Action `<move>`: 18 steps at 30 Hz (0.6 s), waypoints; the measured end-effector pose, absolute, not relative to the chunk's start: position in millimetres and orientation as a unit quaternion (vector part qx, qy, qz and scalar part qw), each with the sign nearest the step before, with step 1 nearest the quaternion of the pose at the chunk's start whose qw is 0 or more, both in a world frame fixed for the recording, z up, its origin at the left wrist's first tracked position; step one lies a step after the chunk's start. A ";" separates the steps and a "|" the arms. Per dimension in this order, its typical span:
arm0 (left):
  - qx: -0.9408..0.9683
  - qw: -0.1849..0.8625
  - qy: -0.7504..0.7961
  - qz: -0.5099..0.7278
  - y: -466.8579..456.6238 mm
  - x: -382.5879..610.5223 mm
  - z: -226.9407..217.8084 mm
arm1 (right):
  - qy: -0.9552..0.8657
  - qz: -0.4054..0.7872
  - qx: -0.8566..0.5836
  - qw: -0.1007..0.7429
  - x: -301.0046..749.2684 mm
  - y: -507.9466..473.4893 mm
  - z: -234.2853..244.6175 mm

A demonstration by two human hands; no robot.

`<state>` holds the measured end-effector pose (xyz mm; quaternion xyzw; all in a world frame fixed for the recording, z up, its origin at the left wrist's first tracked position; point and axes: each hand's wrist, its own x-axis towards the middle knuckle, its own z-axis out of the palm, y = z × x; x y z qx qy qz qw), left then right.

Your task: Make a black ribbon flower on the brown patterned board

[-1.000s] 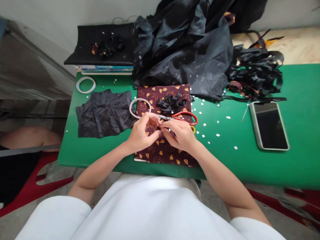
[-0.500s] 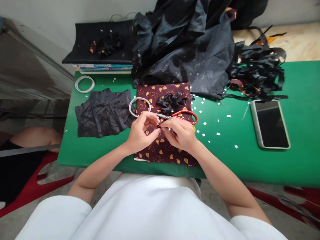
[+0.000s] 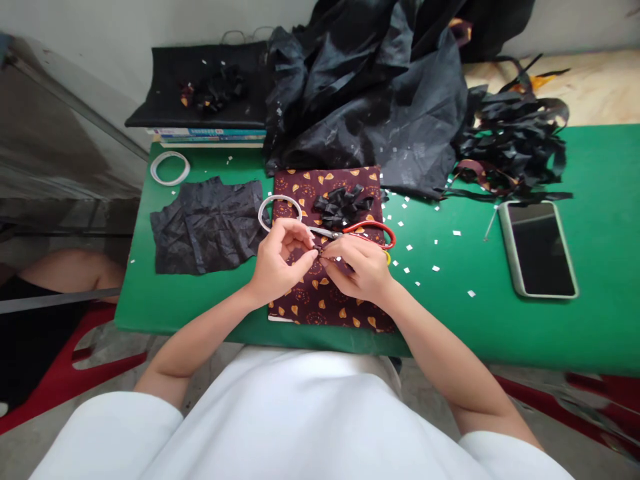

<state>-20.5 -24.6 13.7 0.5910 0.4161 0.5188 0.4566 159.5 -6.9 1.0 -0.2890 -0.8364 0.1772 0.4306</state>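
Over maroon cloth (image 3: 320, 310), hands (image 3: 274, 267) (image 3: 364, 268) pinch a small, dark, seemingly folded scrap (image 3: 319, 251).

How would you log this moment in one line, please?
left hand, right hand: holding small dark piece between them | scissors: lying across patterned cloth

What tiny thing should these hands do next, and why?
Perhaps press the small dark piece gently together: it sits right at the fingertips of the left hand and right hand, while the scissors lie unheld.
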 end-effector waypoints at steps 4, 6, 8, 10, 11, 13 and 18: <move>0.592 0.456 0.412 0.522 -24.1 -19.9 13.9 | -0.827 0.158 -0.315 0.438 159.6 -6.5 3.5; 0.592 0.458 0.407 0.523 -24.0 -19.2 14.0 | -0.825 0.157 -0.333 0.428 159.6 -6.0 4.5; 0.593 0.459 0.407 0.521 -24.1 -18.8 14.1 | -0.824 0.167 -0.346 0.415 159.2 -5.4 4.8; 0.595 0.458 0.411 0.517 -24.2 -18.8 14.0 | -0.822 0.182 -0.349 0.411 158.6 -5.1 4.4; 0.595 0.457 0.413 0.516 -24.2 -18.8 13.8 | -0.821 0.189 -0.346 0.413 158.3 -5.1 4.2; 0.597 0.456 0.409 0.517 -24.3 -18.8 12.9 | -0.817 0.203 -0.340 0.419 157.6 -5.5 4.3; 0.611 0.459 0.414 0.495 -24.7 -20.9 11.5 | -0.797 0.244 -0.362 0.418 157.1 -7.7 8.6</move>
